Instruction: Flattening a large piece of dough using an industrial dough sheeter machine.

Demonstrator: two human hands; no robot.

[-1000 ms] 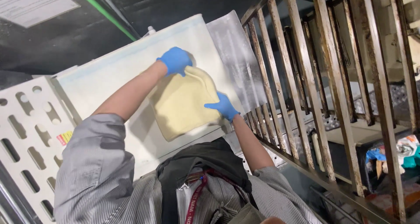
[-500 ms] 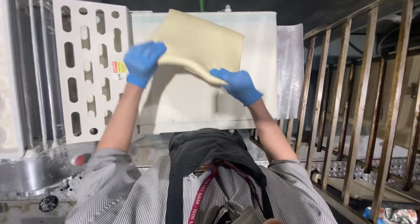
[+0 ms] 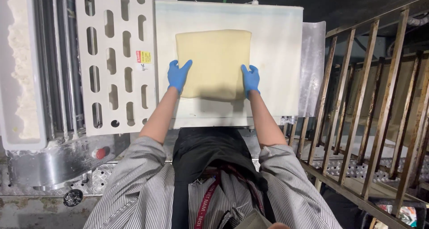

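Nearest the camera, below the striped shirt and dark apron [image 3: 210,157], both bare forearms reach straight ahead and away from the body. At their ends, the left hand [image 3: 178,75] and the right hand [image 3: 251,79], each in a blue glove, sit level with one another, so neither is nearer the work than the other. Between them lies a pale yellow dough sheet [image 3: 213,61], flat on the white surface [image 3: 277,54]. The left hand grips the sheet's left edge and the right hand its right edge, both close to the near corners, fingers spread and laid over the top; whether the thumbs are tucked beneath I cannot tell. The sheet is roughly square, perhaps a little wider across than it is deep, and almost all of it extends forward from the hands, toward the far end of the surface. Its near edge stops short of the surface's near rim, and its far edge is well inside the far rim. To the left, just beside the surface, stands a white slotted guard [image 3: 116,63] with metal rollers [image 3: 62,63] beyond it. To the right, rusty metal railings [image 3: 371,112] stand apart from the surface.
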